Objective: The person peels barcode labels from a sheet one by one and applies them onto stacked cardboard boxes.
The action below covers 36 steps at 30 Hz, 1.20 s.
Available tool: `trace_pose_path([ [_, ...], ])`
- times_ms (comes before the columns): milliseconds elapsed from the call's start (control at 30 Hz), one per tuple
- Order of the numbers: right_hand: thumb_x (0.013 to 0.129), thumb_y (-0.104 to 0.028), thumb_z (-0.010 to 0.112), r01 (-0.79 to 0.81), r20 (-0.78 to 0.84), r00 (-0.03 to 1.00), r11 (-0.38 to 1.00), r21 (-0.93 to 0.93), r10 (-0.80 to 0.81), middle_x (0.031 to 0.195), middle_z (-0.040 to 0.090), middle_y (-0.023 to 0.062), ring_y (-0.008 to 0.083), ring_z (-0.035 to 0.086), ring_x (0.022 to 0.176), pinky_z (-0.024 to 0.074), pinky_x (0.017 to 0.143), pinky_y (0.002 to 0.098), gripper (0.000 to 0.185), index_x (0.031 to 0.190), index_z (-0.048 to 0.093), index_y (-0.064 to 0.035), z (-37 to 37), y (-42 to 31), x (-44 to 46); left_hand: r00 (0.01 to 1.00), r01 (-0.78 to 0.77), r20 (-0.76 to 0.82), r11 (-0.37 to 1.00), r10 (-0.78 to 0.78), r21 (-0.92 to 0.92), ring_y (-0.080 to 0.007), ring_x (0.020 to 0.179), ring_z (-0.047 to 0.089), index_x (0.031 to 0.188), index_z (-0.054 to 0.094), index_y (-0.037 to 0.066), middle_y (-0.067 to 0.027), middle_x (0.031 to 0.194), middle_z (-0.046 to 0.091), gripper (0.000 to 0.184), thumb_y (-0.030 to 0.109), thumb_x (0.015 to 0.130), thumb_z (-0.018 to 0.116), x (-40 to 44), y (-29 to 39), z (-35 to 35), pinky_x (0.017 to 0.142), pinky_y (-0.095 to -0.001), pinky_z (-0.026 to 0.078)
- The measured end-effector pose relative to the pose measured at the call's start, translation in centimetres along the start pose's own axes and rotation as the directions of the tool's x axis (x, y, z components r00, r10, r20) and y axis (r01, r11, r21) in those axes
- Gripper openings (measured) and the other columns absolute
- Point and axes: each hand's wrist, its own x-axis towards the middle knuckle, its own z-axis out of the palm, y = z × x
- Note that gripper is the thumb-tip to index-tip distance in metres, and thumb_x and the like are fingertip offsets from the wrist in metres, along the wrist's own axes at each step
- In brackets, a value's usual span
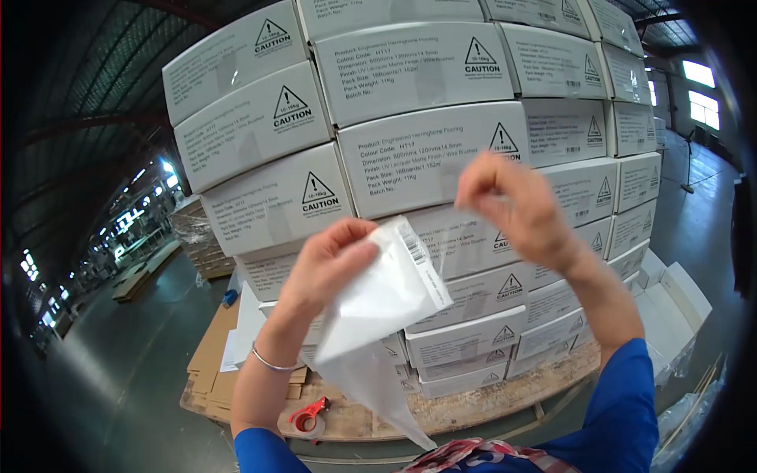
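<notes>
My left hand pinches a white sheet of barcode labels between thumb and fingers. A printed barcode strip runs down the sheet's right edge, and its lower part hangs in a long, curling tail. To the right, my right hand is raised in front of the stacked white flooring boxes, its fingers curled together and slightly blurred. Whatever those fingertips may hold is too small to make out. The boxes carry printed product text and caution triangles, and both hands cover parts of the stack.
The stack stands on a wooden base. A red tape dispenser lies at its front edge, with flat brown cardboard to the left. An open white carton sits at right. Wrapped goods stand behind on the left.
</notes>
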Motion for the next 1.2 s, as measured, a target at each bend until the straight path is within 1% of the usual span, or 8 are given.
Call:
trace_pose_path([
  [33, 0.086, 0.002, 0.058, -0.035, -0.045, 0.998, 0.999, -0.012, 0.034, 0.085, 0.058, 0.005, 0.0128, 0.057, 0.078, 0.048, 0.071, 0.0258, 0.006, 0.091, 0.055, -0.0002, -0.8, 0.0, 1.7, 1.0, -0.005, 0.001, 1.0, 0.005, 0.007, -0.006, 0.078, 0.059, 0.103, 0.062, 0.003, 0.0004, 0.091, 0.063, 0.018, 0.016, 0.09, 0.064, 0.9, 0.4, -1.0, 0.065, -0.0235, 0.049],
  [100, 0.088, 0.0, 0.056, -0.08, -0.109, 0.991, 0.996, -0.031, 0.076, 0.081, 0.058, 0.0027, 0.01, 0.056, 0.076, 0.0473, 0.07, 0.0242, 0.003, 0.091, 0.055, 0.0002, -2.3, 0.5, 5.1, 0.893, -0.426, 0.074, 0.781, 0.444, 0.457, -0.0112, 0.069, 0.059, 0.093, 0.065, 0.005, 0.0, 0.084, 0.062, 0.011, 0.014, 0.09, 0.063, 3.2, 1.4, -3.1, 0.062, -0.0261, 0.048],
  [133, 0.089, -0.002, 0.056, -0.088, -0.127, 0.988, 0.995, -0.039, 0.082, 0.08, 0.058, 0.0019, 0.0094, 0.055, 0.075, 0.0469, 0.069, 0.0237, 0.003, 0.091, 0.055, 0.0002, -3.0, 0.8, 6.5, 0.89, -0.43, 0.076, 0.775, 0.449, 0.463, -0.0112, 0.069, 0.059, 0.093, 0.065, 0.005, 0.0, 0.084, 0.062, 0.011, 0.014, 0.09, 0.063, 4.0, 2.2, -3.6, 0.062, -0.0261, 0.048],
  [200, 0.089, -0.005, 0.057, -0.085, -0.15, 0.986, 0.994, -0.062, 0.075, 0.079, 0.058, 0.0021, 0.0094, 0.055, 0.074, 0.0467, 0.068, 0.0236, 0.005, 0.091, 0.056, 0.0, -3.9, 2.0, 8.8, 0.815, -0.303, 0.067, 0.324, 0.576, 0.896, -0.021, 0.062, 0.058, 0.079, 0.065, 0.005, -0.003, 0.076, 0.061, 0.018, 0.017, 0.091, 0.061, 5.4, 4.4, -4.1, 0.059, -0.0289, 0.046],
  [367, 0.088, -0.011, 0.06, -0.137, -0.236, 0.965, 0.988, -0.065, 0.118, 0.076, 0.059, 0.0017, 0.0092, 0.055, 0.071, 0.0465, 0.066, 0.0244, 0.011, 0.089, 0.058, -0.001, -4.3, 4.3, 12.3, 0.615, -0.422, 0.093, 0.227, 0.783, 0.878, -0.028, 0.061, 0.057, 0.077, 0.063, 0.005, -0.0053, 0.069, 0.06, 0.022, 0.021, 0.092, 0.059, 8.0, 7.3, -2.8, 0.057, -0.032, 0.045],
  [633, 0.087, -0.013, 0.061, -0.134, -0.359, 0.93, 0.982, -0.134, 0.078, 0.075, 0.06, 0.0006, 0.0086, 0.056, 0.069, 0.0469, 0.064, 0.0242, 0.012, 0.088, 0.06, -0.0014, -4.5, 5.3, 14.8, 0.786, -0.233, -0.115, 0.462, 0.608, 0.856, -0.0246, 0.065, 0.061, 0.098, 0.061, 0.01, -0.0047, 0.074, 0.064, 0.015, 0.022, 0.088, 0.062, 11.6, 8.5, -2.2, 0.056, -0.037, 0.045],
  [867, 0.085, -0.017, 0.064, -0.154, -0.519, 0.852, 0.98, -0.123, 0.069, 0.074, 0.062, 0.0026, 0.0096, 0.059, 0.065, 0.0482, 0.062, 0.0236, 0.016, 0.088, 0.061, -0.0015, -5.7, 6.5, 19.6, 0.481, -0.169, 0.104, -0.024, 0.871, 0.985, -0.0246, 0.062, 0.06, 0.112, 0.061, 0.014, -0.0027, 0.078, 0.061, 0.025, 0.021, 0.088, 0.062, 14.6, 9.6, -2.6, 0.055, -0.0355, 0.047],
  [1200, 0.08, -0.021, 0.066, -0.205, -0.516, 0.842, 0.978, -0.041, 0.155, 0.074, 0.068, 0.0057, 0.0146, 0.064, 0.066, 0.0501, 0.065, 0.0293, 0.018, 0.086, 0.066, -0.0038, -5.2, 9.2, 22.6, 0.442, -0.041, 0.212, -0.216, 0.872, 0.976, -0.0258, 0.07, 0.064, 0.108, 0.058, 0.012, -0.0056, 0.09, 0.056, 0.023, 0.018, 0.086, 0.061, 17.1, 11.9, -4.5, 0.056, -0.0382, 0.052],
])
